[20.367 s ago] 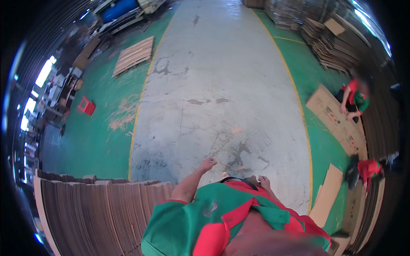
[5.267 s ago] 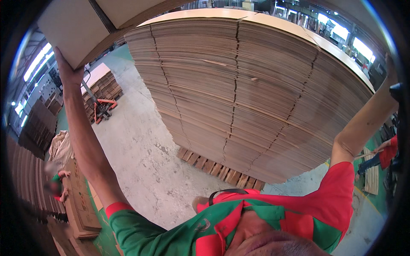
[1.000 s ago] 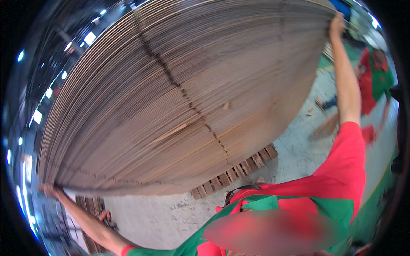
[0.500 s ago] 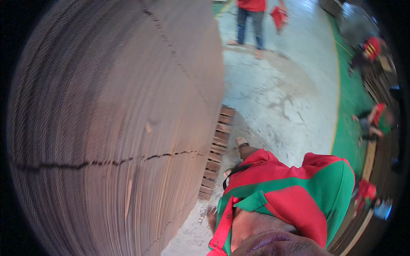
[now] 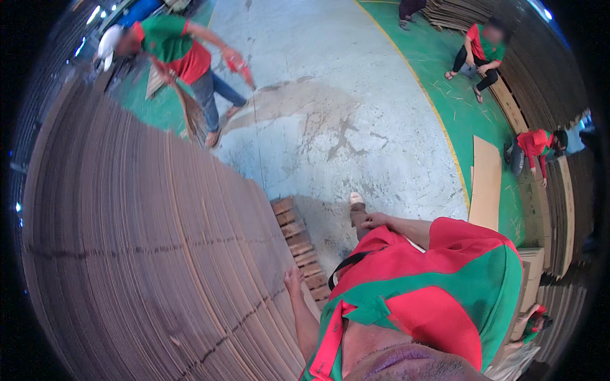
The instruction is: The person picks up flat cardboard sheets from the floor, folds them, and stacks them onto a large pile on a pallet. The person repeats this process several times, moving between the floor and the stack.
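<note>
The tall stack of flat brown corrugated cardboard sheets [image 5: 159,267] stood on a wooden slatted pallet [image 5: 298,238] and filled the left of the view. The left hand [image 5: 293,279] lay flat against the stack's near edge, fingers spread and open, clasping nothing. The right hand [image 5: 375,220] hung by the hip, loosely curled and apparently empty, though its palm was hidden. Judging by its height and even edges, the stack looked largely built, with only squaring of the sheets seeming left to do. On the grey concrete floor [image 5: 356,108] another person in a green and red shirt [image 5: 171,44] was bending, and a single loose cardboard sheet [image 5: 486,181] lay well apart to the right
</note>
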Tool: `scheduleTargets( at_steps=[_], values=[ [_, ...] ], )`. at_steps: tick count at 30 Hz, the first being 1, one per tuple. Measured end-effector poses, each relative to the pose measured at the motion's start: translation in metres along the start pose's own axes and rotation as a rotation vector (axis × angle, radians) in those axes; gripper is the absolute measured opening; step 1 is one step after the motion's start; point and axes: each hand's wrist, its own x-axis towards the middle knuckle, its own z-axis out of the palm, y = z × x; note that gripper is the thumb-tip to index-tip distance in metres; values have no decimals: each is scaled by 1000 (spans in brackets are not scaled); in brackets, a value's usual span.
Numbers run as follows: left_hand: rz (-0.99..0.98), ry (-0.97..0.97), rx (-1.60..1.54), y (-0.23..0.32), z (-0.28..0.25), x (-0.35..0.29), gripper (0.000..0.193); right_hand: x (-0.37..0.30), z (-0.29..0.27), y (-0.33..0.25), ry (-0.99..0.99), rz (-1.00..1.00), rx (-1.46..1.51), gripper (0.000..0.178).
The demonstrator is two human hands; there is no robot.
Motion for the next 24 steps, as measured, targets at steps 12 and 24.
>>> scheduleTargets(
  at_steps=[12, 24],
  values=[
    [-182, -22, 148, 28, 140, 23, 36, 51, -193, 107, 303, 485, 648, 46],
    [-18, -175, 384, 159, 229, 134, 43, 176, -251, 67, 315, 341, 819, 39]
  ],
)
